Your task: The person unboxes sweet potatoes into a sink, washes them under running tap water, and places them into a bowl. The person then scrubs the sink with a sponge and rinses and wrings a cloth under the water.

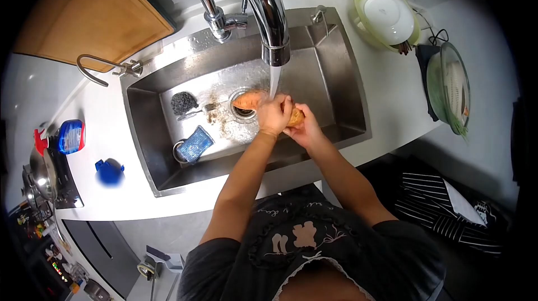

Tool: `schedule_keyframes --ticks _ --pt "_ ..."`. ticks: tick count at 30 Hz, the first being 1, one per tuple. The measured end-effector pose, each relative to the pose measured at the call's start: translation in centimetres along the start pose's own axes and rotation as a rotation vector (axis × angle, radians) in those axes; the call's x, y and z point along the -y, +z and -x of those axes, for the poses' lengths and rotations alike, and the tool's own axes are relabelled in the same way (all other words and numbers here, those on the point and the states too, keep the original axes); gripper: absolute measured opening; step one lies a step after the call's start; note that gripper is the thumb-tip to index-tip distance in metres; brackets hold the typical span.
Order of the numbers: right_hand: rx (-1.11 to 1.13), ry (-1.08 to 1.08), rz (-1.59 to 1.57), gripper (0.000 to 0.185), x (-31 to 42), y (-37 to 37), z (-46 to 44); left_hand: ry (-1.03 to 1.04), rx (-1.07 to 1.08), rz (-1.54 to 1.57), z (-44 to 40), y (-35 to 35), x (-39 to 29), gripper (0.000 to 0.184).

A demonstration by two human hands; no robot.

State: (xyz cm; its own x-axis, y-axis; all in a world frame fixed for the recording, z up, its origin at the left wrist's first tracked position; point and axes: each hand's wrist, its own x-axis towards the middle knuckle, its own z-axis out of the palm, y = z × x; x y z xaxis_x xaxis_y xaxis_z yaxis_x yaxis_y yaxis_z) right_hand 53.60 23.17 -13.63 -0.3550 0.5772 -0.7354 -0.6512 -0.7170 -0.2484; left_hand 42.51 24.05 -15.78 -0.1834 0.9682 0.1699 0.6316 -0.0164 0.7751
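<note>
a dark scouring pad (pixel 183 102) is lying in the sink (pixel 311 74), well left of the fingers; a blue sponge (pixel 196 145) is resting below it. an orange vegetable (pixel 246 100) is pointing left from the left fingers, over the drain. under running water (pixel 274 79), the left hand (pixel 273 117) is clamping its fingers over a yellow-brown root (pixel 295 117); the right hand (pixel 305 130) is gripping its right end. whether both pieces are joining, i cannot tell.

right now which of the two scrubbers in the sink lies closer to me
The blue rectangular pad, toward the near side of the sink; the dark wiry scourer lies farther back.
</note>
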Motion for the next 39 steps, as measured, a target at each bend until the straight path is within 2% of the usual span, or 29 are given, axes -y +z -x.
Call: schedule_keyframes --ticks 3,6,9,10,13,14,16,19,21,22,23,26,27,29,31,33,35,37,38,39 --pt "0.121 0.124 0.107 0.034 1.3 1.1 1.8 -0.148 0.178 0.22 0.2 -1.2 -0.1 0.018" --pt "0.138 0.393 0.32 0.044 2.7 -0.1 0.6 0.177 0.116 0.248 1.1 -2.1 -1.2 0.02" --pt "0.085 0.396 0.538 0.056 3.1 0.3 -0.1 0.086 0.066 0.238 1.6 -1.8 -1.7 0.02" --pt "0.079 0.371 0.535 0.053 2.6 0.0 -0.4 0.144 -0.019 0.203 2.1 -1.0 -0.8 0.016" --pt "0.081 0.354 0.555 0.054 1.7 -0.2 -0.1 -0.197 -0.368 0.26 2.1 2.0 0.2 0.033" --pt "0.137 0.361 0.567 0.054 1.7 -0.6 -0.1 -0.34 -0.216 0.145 2.1 2.5 1.2 0.046" --pt "0.154 0.367 0.644 0.054 1.9 -0.8 0.4 -0.746 0.011 0.685 1.0 2.9 3.0 0.047" --pt "0.151 0.353 0.625 0.052 2.3 -0.1 2.2 -0.829 0.161 0.579 -1.9 1.3 2.2 0.045" --pt "0.149 0.34 0.578 0.052 2.7 0.5 3.2 -0.801 0.233 0.472 -4.0 1.4 3.4 0.039" --pt "0.151 0.339 0.555 0.053 2.7 0.7 3.6 -0.827 0.23 0.511 -4.4 1.7 3.9 0.039" --pt "0.155 0.336 0.535 0.054 2.7 0.9 3.9 -0.867 0.215 0.637 -4.8 1.9 4.3 0.039" --pt "0.185 0.317 0.548 0.054 2.5 1.1 4.2 -1.035 0.172 1.36 -5.0 2.7 5.5 0.039" --pt "0.119 0.204 0.649 0.056 2.0 1.2 3.8 -1.037 0.178 1.481 -4.7 3.1 5.6 0.04" --pt "-0.003 -0.03 0.844 0.064 1.2 1.1 1.9 -0.947 0.169 1.413 -3.7 3.6 5.6 0.04" --pt "-0.052 -0.049 0.97 0.075 0.8 0.4 0.4 -0.796 0.103 0.994 -2.7 4.6 6.5 0.034" --pt "-0.045 -0.089 1.126 0.084 0.7 -0.5 -0.9 -0.625 0.017 0.533 -1.7 3.1 2.8 0.029" --pt "0.022 -0.151 1.3 0.092 0.6 -0.5 -1.5 -0.644 -0.026 0.627 -1.8 2.8 3.3 0.022" --pt "0.178 -0.232 1.167 0.096 0.0 0.2 -0.8 -0.723 0.011 0.698 -0.9 1.7 2.6 0.021" --pt "0.253 -0.271 1.102 0.098 -0.3 0.6 -0.3 -0.742 -0.054 0.722 -0.6 3.0 4.8 0.024" --pt "0.247 -0.312 1.197 0.093 -1.0 -0.8 -0.7 -0.758 -0.12 0.745 -0.3 4.3 6.9 0.027"
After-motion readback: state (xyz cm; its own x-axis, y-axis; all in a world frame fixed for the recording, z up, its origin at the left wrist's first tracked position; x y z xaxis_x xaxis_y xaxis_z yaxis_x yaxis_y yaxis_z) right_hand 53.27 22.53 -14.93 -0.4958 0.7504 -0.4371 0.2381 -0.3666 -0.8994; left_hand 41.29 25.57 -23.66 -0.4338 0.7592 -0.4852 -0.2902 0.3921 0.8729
